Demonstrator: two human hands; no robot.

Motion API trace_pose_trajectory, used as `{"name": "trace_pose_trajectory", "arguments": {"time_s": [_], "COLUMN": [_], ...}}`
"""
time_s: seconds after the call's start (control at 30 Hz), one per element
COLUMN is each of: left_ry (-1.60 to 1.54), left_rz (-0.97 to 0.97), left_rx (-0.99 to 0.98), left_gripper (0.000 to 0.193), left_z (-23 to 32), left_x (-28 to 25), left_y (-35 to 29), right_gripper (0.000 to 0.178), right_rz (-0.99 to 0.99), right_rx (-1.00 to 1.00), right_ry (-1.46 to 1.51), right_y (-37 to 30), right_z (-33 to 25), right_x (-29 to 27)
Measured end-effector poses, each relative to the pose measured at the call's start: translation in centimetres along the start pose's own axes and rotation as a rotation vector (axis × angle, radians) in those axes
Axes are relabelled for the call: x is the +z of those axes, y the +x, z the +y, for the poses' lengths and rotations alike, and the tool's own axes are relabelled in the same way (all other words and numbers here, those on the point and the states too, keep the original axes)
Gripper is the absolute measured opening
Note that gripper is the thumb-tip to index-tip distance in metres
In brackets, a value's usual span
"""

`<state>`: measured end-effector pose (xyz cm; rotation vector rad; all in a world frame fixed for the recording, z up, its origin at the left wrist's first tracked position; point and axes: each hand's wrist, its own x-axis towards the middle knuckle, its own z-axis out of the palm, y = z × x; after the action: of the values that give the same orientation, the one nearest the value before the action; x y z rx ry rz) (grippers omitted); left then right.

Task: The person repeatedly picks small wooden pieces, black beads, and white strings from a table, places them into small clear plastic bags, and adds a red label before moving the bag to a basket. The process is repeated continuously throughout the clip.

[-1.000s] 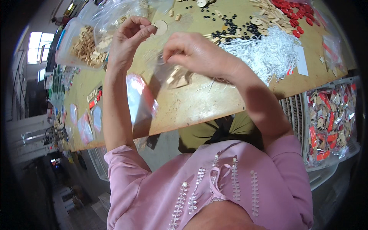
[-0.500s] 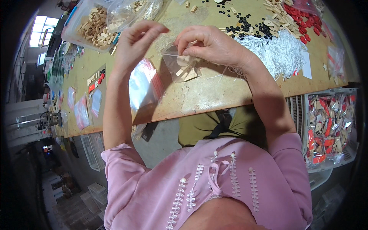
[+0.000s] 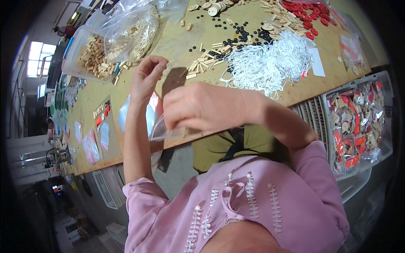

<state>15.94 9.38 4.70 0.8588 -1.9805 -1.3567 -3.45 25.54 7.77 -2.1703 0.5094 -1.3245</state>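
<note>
- In the head view, with clock directions from its middle: right hand (image 3: 192,107) just toward 11 o'clock, with fingers bent and closed on a clear bag (image 3: 158,131); exact grip too blurred to tell.
- Clear bag toward 9 o'clock, at or over the near edge of the surface (image 3: 171,44); contents and mouth, open or sealed, impossible to make out.
- Left hand (image 3: 145,78) between 10 and 11 o'clock, raised and apart from the clear bag, with thumb and forefinger drawn together, nothing visible between; a tiny thing in there impossible to rule out.
- Flat bags (image 3: 153,114) at 9 o'clock, just beside the clear bag, partly behind the left forearm (image 3: 138,143).
- Sticks (image 3: 203,62) near 12 o'clock; beads (image 3: 241,33) near 1; cords (image 3: 270,63) between 1 and 2, with red discs (image 3: 304,13) farther out; tub (image 3: 72,61) at 10; crate (image 3: 358,171) at 3, with filled bags (image 3: 350,116) inside.
- Could drop contents off the near edge, from a tilted, unsealed mouth or a one-handed, slipping pinch.
- Could also drag or scatter the flat bags, from a low, quick sweep close by.
</note>
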Motion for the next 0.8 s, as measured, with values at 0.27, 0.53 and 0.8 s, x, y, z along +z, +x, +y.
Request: {"name": "trace_pose_trajectory", "arguments": {"time_s": [0.27, 0.53, 0.8], "left_ry": [0.267, 0.526, 0.38], "left_rz": [-0.223, -0.305, -0.106], "left_rx": [0.047, 0.244, 0.081], "left_gripper": [0.016, 0.022, 0.019], "left_z": [0.6, 0.7, -1.9], "left_x": [8.2, 13.1, 9.8], "left_y": [4.6, 7.9, 9.3], "right_gripper": [0.013, 0.008, 0.007], "right_rz": [0.108, 0.279, 0.335], "right_rx": [0.272, 0.415, 0.442], "right_ry": [-0.204, -0.248, -0.201], "right_y": [-8.2, -12.6, -13.7], "right_z": [-3.6, -3.3, -1.2], "right_x": [0.0, 0.4, -0.9]}}
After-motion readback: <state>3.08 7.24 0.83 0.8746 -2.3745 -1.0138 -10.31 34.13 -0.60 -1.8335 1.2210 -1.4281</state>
